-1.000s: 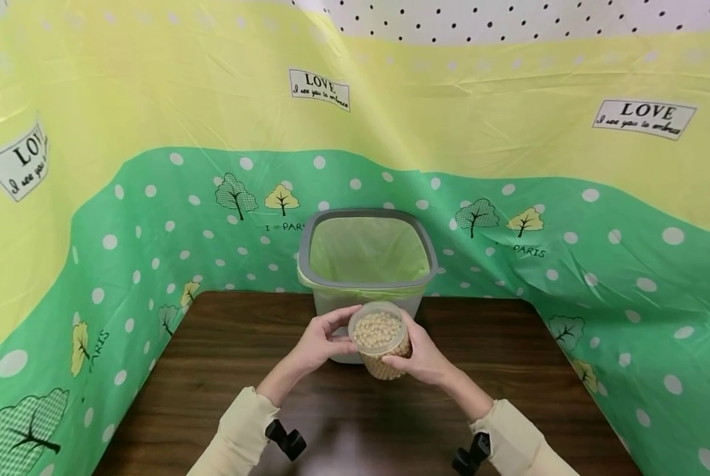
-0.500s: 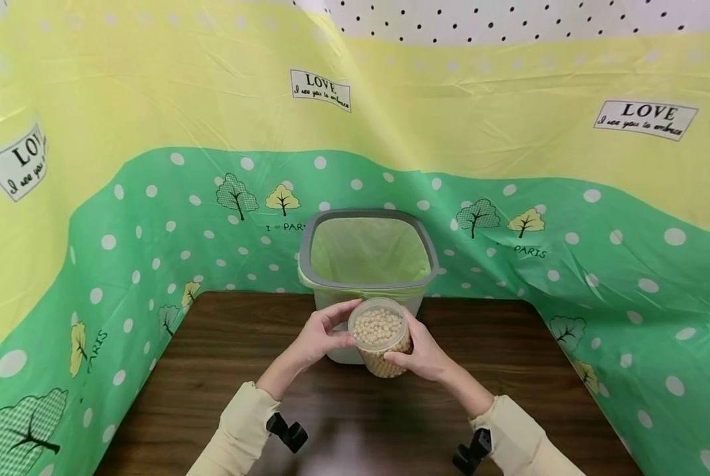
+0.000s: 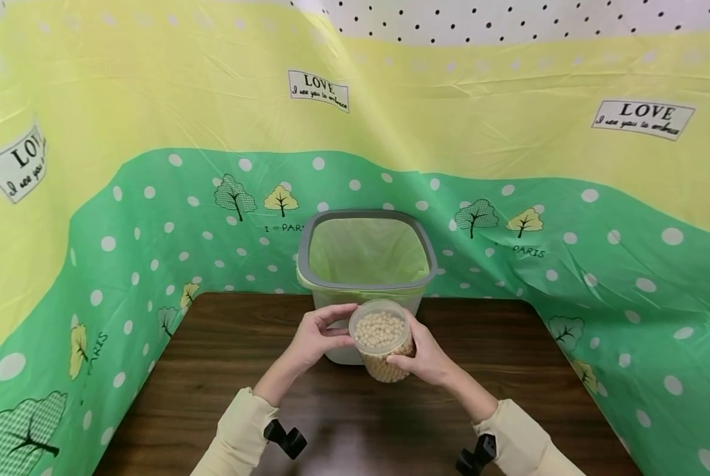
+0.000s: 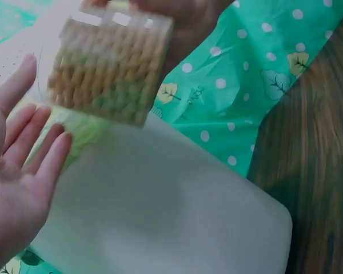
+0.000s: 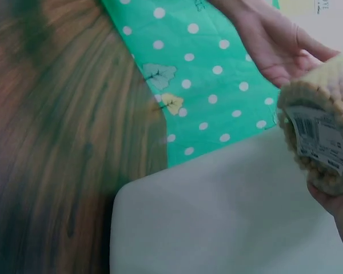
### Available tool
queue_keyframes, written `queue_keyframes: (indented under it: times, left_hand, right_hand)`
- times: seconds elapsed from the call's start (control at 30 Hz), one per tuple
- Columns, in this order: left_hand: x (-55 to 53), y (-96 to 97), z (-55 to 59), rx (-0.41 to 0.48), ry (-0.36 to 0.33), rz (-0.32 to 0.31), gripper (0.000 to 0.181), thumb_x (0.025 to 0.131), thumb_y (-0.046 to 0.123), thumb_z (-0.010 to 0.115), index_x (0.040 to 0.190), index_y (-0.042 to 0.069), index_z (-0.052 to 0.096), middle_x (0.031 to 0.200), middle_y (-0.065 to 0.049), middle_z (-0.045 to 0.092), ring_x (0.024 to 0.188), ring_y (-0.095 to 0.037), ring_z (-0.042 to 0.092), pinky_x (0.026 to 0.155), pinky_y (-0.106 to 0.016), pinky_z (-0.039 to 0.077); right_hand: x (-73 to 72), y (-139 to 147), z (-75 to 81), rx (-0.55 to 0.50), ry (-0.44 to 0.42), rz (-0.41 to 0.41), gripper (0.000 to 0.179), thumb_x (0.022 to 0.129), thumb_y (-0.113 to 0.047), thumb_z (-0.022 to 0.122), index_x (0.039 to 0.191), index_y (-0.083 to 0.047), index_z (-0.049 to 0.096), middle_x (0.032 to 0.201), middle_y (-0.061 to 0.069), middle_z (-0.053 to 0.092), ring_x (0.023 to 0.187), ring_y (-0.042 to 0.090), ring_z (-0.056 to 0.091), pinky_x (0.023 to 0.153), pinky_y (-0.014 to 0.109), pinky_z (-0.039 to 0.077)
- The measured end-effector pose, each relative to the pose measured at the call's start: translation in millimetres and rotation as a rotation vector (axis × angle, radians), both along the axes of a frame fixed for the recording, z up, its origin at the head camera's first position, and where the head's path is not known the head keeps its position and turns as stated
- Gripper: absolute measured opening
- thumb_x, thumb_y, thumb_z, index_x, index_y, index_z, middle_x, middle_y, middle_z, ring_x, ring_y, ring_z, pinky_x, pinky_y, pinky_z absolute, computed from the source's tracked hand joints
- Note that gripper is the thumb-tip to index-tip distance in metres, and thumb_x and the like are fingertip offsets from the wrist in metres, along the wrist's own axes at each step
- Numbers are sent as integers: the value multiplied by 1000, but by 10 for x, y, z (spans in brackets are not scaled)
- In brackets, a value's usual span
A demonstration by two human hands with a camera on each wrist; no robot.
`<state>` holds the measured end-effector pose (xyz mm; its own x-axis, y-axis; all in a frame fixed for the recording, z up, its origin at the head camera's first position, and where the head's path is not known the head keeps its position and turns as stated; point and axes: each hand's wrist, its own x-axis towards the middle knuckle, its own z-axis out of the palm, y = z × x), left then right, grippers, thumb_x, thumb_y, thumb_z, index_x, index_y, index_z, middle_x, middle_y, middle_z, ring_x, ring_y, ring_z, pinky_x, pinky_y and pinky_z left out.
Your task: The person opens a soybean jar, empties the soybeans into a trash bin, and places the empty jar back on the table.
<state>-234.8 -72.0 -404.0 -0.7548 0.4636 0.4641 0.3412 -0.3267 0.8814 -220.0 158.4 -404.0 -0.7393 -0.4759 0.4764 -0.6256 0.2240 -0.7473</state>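
A clear round jar (image 3: 385,344) full of small round beige pieces tilts in the air before the bin; their kind is unclear. My right hand (image 3: 424,350) grips its right side, thumb across the front. In the right wrist view, a barcode label (image 5: 317,138) is on the jar's bottom. My left hand (image 3: 316,338) is at the left of the jar's rim, thumb and forefinger spread. In the left wrist view, the left hand's fingers (image 4: 51,157) look loose and apart from the jar. Whether the fingertips touch the rim, or a clear lid covers it, I cannot tell.
A light bin (image 3: 363,285) with a grey rim and a green liner bag stands at the back of the dark wooden table (image 3: 236,350). A patterned green and yellow curtain (image 3: 510,165) surrounds the table on the back and both sides.
My left hand has shifted slightly left, its fingers a little farther from the jar's rim. The jar stays in my right hand at nearly the same place.
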Motion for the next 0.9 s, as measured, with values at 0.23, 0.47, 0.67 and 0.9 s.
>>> queue_keyframes:
  times: [0.23,0.47,0.67,0.9]
  left_hand:
    - [64,65,9,-12,-16,-23,83,69,20,77,133,-12,35,135,-18,43,112,-10,52,81,-28,50]
    - [123,100,35,5,-63,93,75,70,12,77,131,-11,41,131,-17,48,112,-10,52,82,-30,50]
    - [42,16,37,-38,-59,-66,82,71,22,76,133,-11,36,131,-19,47,109,-11,53,84,-27,49]
    - [116,108,31,-54,-10,55,84,70,27,78,134,-8,37,129,-30,43,109,-9,53,86,-29,48]
  right_hand:
    - [7,-9,-23,39,104,-38,79,69,-20,74,136,-6,34,121,11,51,105,18,51,85,35,45]
    - [12,-27,-27,26,152,-160,79,65,-16,75,134,-5,37,120,12,52,103,18,52,83,36,46]
    - [9,-1,39,20,68,25,75,70,-21,72,134,-6,36,119,12,52,104,16,52,85,32,45]
    - [4,-38,3,24,181,-101,81,64,-21,76,133,-2,38,119,13,53,103,20,53,83,36,46]
